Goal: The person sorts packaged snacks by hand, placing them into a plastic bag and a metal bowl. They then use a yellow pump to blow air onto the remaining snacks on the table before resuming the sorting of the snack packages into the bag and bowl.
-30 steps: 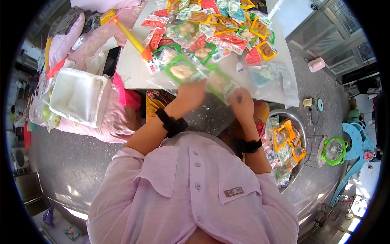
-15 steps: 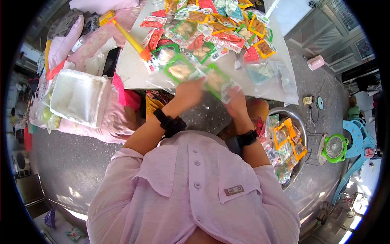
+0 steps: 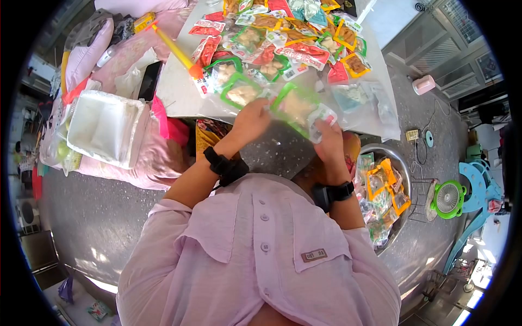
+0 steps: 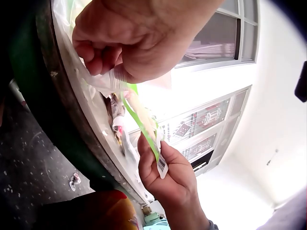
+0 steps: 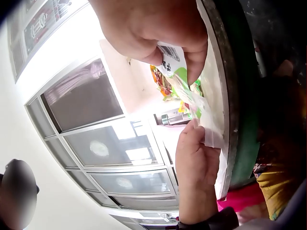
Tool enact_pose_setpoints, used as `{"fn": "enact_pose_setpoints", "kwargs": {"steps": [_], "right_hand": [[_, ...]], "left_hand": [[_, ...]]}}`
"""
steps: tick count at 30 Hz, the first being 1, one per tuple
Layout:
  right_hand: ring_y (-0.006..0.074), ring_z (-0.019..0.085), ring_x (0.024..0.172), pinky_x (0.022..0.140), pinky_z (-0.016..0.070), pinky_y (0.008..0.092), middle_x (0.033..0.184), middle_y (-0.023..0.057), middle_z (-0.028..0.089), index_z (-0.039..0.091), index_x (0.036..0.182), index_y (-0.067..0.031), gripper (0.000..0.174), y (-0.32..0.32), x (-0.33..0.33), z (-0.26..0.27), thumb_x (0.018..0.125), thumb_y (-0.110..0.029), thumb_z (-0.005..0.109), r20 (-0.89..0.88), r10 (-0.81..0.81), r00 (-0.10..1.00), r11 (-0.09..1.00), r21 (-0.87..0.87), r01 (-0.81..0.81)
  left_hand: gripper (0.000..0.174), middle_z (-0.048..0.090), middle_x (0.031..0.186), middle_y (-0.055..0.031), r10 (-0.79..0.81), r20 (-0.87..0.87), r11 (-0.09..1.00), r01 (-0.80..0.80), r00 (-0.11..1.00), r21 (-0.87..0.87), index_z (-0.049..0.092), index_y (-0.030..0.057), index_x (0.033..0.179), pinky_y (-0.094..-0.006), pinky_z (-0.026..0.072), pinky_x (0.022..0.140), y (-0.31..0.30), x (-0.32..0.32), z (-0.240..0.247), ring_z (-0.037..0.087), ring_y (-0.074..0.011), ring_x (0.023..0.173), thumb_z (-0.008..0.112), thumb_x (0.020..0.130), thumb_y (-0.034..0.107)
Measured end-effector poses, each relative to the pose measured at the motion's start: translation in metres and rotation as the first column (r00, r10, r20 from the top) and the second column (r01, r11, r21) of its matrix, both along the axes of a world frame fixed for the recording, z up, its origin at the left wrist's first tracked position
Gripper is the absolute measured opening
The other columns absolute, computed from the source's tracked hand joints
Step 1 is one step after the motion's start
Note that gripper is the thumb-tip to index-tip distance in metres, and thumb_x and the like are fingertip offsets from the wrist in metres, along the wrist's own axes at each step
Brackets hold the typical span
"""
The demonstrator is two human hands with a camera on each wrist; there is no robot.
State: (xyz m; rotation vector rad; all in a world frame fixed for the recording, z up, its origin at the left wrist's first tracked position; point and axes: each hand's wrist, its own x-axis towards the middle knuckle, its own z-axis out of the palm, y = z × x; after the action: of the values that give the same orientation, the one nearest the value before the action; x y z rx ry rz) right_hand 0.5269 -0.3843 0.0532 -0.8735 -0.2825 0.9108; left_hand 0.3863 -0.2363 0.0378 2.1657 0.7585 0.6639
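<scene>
Between my hands is a green-edged food packet point(image 3: 293, 107) with pale food inside and a white end with a barcode. My right hand point(image 3: 329, 142) pinches that white end between thumb and fingers, also plain in the right wrist view. My left hand point(image 3: 251, 123) has its fingers curled on clear plastic point(image 4: 111, 80) at the packet's other end, close over the table's front edge. Another green-edged packet point(image 3: 235, 96) lies just beyond my left hand. The right wrist view shows the left hand point(image 5: 197, 155) gripping the clear plastic too.
Several red, orange and green packets point(image 3: 304, 54) cover the table point(image 3: 182, 100). A yellow tube-like tool point(image 3: 175, 50) lies at its left, clear bags point(image 3: 353, 99) at its right. A metal basin point(image 3: 409, 179) of packets stands at right, a white foam box point(image 3: 100, 130) at left.
The packet has turned to show more of its broad face. My right hand has shifted slightly right and toward me; the left hand stays almost in place.
</scene>
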Motion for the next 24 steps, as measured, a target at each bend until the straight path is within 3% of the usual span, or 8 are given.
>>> {"fn": "enact_pose_setpoints", "kwargs": {"steps": [5, 8, 11, 15, 17, 18, 21, 24], "right_hand": [[0.0199, 0.055, 0.087, 0.076, 0.0448, 0.0325, 0.097, 0.0089, 0.055, 0.048, 0.106, 0.0001, 0.028, 0.01, -0.004, -0.016, 0.078, 0.002, 0.044, -0.038, 0.093, 0.995, 0.994, -0.06, -0.095], [0.0203, 0.056, 0.085, 0.074, 0.0458, 0.0328, 0.096, 0.0095, 0.056, 0.048, 0.104, 0.0003, 0.027, 0.012, 0.0, -0.02, 0.078, 0.001, 0.045, -0.045, 0.152, 0.987, 0.981, -0.117, -0.156], [0.0206, 0.057, 0.082, 0.071, 0.0471, 0.0327, 0.095, 0.0099, 0.056, 0.049, 0.102, 0.0004, 0.025, 0.013, 0.0, -0.012, 0.077, 0.001, 0.046, -0.069, 0.238, 0.969, 0.96, -0.136, -0.245], [0.0201, 0.057, 0.08, 0.068, 0.0479, 0.0311, 0.093, 0.0095, 0.056, 0.05, 0.099, 0.0001, 0.023, 0.028, -0.008, -0.02, 0.076, -0.001, 0.047, -0.119, 0.294, 0.949, 0.954, -0.032, -0.299], [0.0188, 0.057, 0.077, 0.066, 0.0472, 0.0302, 0.089, 0.0083, 0.056, 0.05, 0.096, -0.0004, 0.02, 0.041, -0.019, -0.02, 0.077, -0.003, 0.047, -0.057, 0.281, 0.958, 0.948, -0.136, -0.286], [0.0181, 0.056, 0.075, 0.066, 0.0469, 0.0297, 0.087, 0.0077, 0.056, 0.051, 0.095, -0.0006, 0.018, 0.046, -0.023, -0.019, 0.077, -0.004, 0.047, -0.026, 0.277, 0.961, 0.943, -0.188, -0.277], [0.0153, 0.055, 0.068, 0.057, 0.0457, 0.0273, 0.082, 0.0061, 0.055, 0.051, 0.091, -0.0012, 0.015, 0.058, -0.028, -0.027, 0.079, -0.01, 0.048, -0.036, 0.376, 0.926, 0.919, -0.111, -0.378], [0.0126, 0.053, 0.061, 0.049, 0.0426, 0.0241, 0.077, 0.0053, 0.054, 0.051, 0.087, -0.0017, 0.016, 0.048, -0.03, 0.012, 0.079, -0.015, 0.05, 0.346, 0.455, 0.821, 0.83, -0.499, -0.249]], "left_hand": [[0.024, 0.053, 0.069, -0.0141, 0.031, -0.009, 0.996, -0.03, 0.999, 0.08, 0.049, 0.001, 0.095, -0.0338, 0.0413, 0.055, -0.006, 0.0, 0.006, 0.052, -0.0258, 0.06, 0.051, 0.073, 0.01], [0.025, 0.054, 0.074, -0.0161, 0.025, -0.021, 0.963, -0.019, 0.999, 0.267, 0.049, 0.002, 0.096, -0.0384, 0.0419, 0.058, -0.011, -0.001, 0.019, 0.053, -0.0317, 0.065, 0.051, 0.073, 0.01], [0.026, 0.055, 0.077, -0.017, 0.013, -0.008, 0.96, -0.01, 1.0, 0.28, 0.049, 0.0032, 0.096, -0.0424, 0.0419, 0.06, -0.014, -0.001, 0.023, 0.052, -0.035, 0.069, 0.049, 0.071, 0.009], [0.021, 0.054, 0.075, -0.0154, -0.086, -0.07, 0.937, 0.104, 0.994, 0.333, 0.049, 0.0046, 0.091, -0.0412, 0.0424, 0.06, -0.024, -0.001, 0.03, 0.053, -0.0326, 0.07, 0.049, 0.071, 0.011], [0.013, 0.054, 0.072, -0.0134, -0.067, -0.078, 0.925, 0.091, 0.995, 0.368, 0.048, 0.0062, 0.082, -0.041, 0.0414, 0.06, -0.027, 0.001, 0.023, 0.053, -0.0305, 0.071, 0.048, 0.071, 0.014], [0.018, 0.054, 0.072, -0.0136, -0.07, -0.081, 0.921, 0.096, 0.994, 0.378, 0.049, 0.0057, 0.086, -0.0405, 0.0421, 0.06, -0.028, 0.0, 0.023, 0.053, -0.0307, 0.07, 0.049, 0.07, 0.012], [0.027, 0.054, 0.071, -0.0138, -0.074, -0.079, 0.911, 0.1, 0.994, 0.401, 0.05, 0.0048, 0.095, -0.0398, 0.0434, 0.058, -0.028, -0.003, 0.024, 0.053, -0.0308, 0.068, 0.051, 0.068, 0.009], [0.026, 0.053, 0.07, -0.0133, -0.078, -0.06, 0.912, 0.095, 0.995, 0.399, 0.051, 0.0049, 0.094, -0.0401, 0.0432, 0.057, -0.028, -0.007, 0.02, 0.053, -0.0306, 0.067, 0.051, 0.068, 0.008]]}}
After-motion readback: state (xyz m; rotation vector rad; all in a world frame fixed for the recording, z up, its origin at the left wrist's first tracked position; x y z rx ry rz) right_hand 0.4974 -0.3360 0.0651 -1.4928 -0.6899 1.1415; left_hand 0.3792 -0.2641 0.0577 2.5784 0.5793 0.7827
